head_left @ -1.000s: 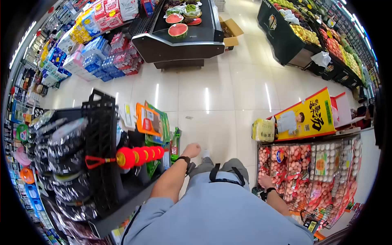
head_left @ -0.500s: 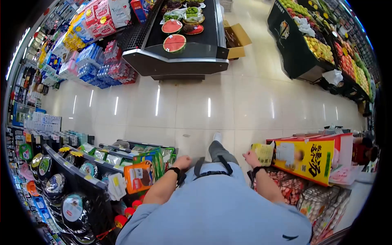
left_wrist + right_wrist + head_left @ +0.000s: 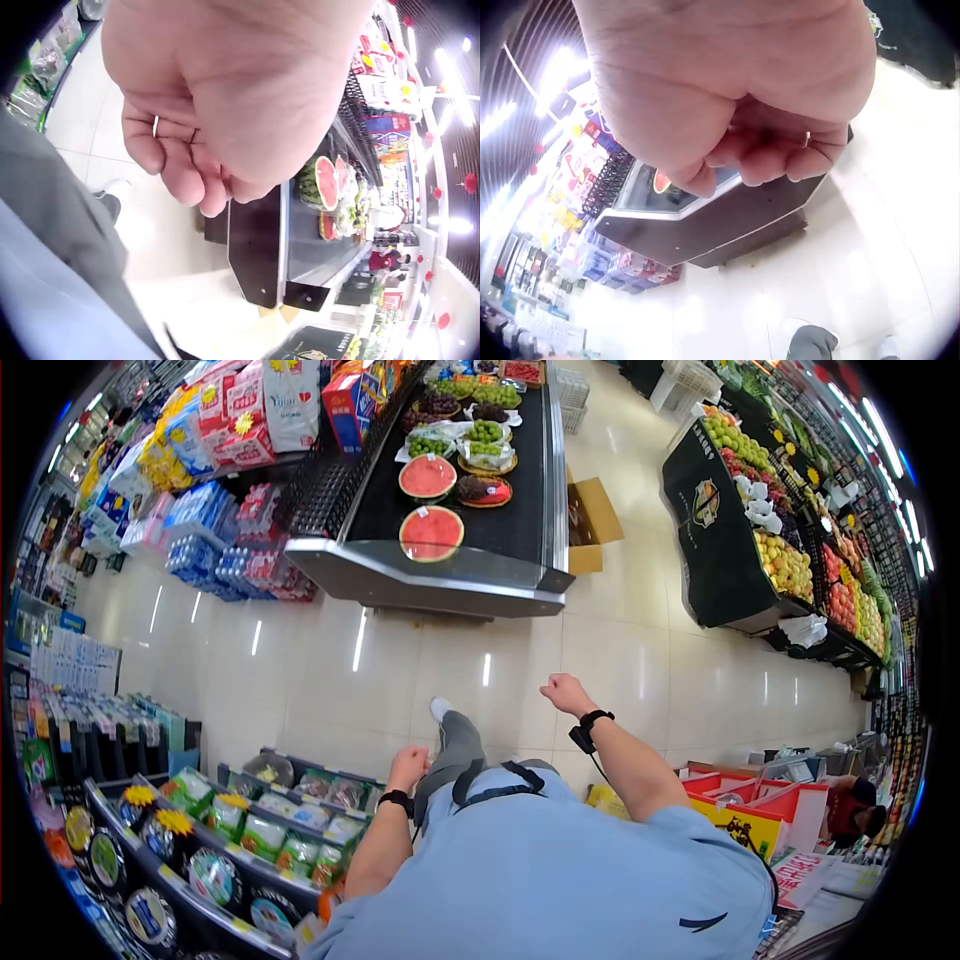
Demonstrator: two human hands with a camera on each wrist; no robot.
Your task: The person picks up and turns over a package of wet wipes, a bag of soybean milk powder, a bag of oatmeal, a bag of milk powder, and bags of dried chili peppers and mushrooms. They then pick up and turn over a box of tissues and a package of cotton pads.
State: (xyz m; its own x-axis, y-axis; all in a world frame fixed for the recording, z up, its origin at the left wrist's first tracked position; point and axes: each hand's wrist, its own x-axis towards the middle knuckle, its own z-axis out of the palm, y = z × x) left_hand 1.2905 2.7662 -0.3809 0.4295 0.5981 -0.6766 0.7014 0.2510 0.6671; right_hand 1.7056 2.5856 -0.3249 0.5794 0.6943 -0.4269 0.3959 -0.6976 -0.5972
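My left hand hangs low in front of the body, near the shelf of packaged goods at the left. Its fingers are loosely curled with nothing in them. Farther forward, my right hand swings over the floor, short of the dark display counter. The right wrist view shows its fingers bent in a loose curl and holding nothing. Cut watermelon halves lie on the counter, beside packs of green grapes. Both hands are apart from all goods.
Tiled floor runs between the counter and my legs. A cardboard box stands open beside the counter. Fruit stands line the right. Shrink-wrapped bottles are stacked at the left, and a yellow carton stands close at my right.
I have walked forward, so the counter is nearer and the egg rack has passed out of view behind. My right hand has swung forward from beside the eggs; my left hand has dropped back.
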